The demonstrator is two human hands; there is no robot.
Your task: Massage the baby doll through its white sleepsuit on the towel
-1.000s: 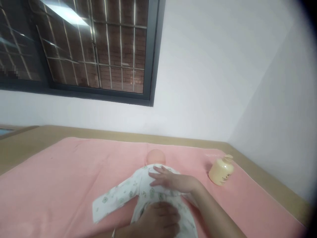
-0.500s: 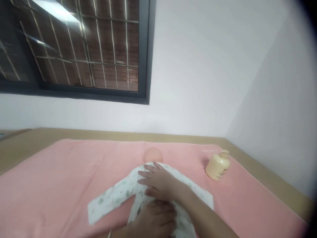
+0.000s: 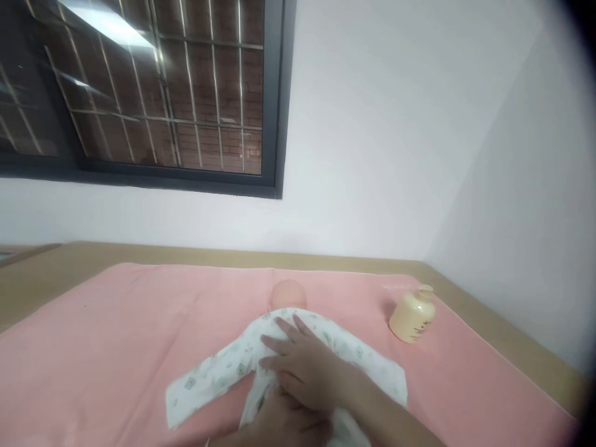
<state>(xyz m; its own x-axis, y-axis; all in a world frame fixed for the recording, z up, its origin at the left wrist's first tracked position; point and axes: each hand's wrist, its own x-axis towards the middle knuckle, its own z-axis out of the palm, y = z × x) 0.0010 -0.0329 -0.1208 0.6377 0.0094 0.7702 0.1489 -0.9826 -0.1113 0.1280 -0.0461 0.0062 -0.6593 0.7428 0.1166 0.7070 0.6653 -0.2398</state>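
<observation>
A baby doll lies on a pink cloth [image 3: 116, 335], its bare head [image 3: 287, 293] pointing to the wall. It wears a white printed romper [image 3: 218, 369] with both sleeves spread out sideways. My right hand [image 3: 307, 366] lies flat on the doll's chest, fingers apart and pointing left. My left hand [image 3: 284, 422] rests lower on the doll's body at the bottom edge of the view, partly covered by the right hand and cut off by the frame.
A cream pump bottle [image 3: 412, 315] stands on the pink cloth to the right of the doll. The cloth covers a tan surface [image 3: 503, 347] set into a white wall corner. A barred dark window [image 3: 139, 93] is up left.
My right hand has slid down from the doll's collar onto its chest, over my left hand. The doll's right sleeve now lies spread out flat.
</observation>
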